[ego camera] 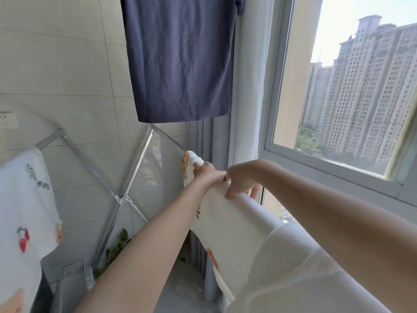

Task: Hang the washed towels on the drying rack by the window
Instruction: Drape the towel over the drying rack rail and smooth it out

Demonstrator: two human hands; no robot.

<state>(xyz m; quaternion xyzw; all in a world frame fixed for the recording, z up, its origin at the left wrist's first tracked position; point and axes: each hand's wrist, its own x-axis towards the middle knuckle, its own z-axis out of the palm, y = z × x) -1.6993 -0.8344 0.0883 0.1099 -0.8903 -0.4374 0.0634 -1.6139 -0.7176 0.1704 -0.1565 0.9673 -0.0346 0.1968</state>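
Observation:
A white towel with orange patches is draped over the right rail of the silver drying rack, close under the window. My left hand grips the towel's far end where it bunches on the rail. My right hand pinches the towel's top fold just beside it, and the two hands touch. A second white towel with a cherry print hangs over the rack's left rail. Another white towel lies over the right rail nearer to me.
A dark blue T-shirt hangs overhead, its hem just above the rack. A white curtain hangs beside the window frame. A wall socket sits at the left, a leafy plant and a clear stool below.

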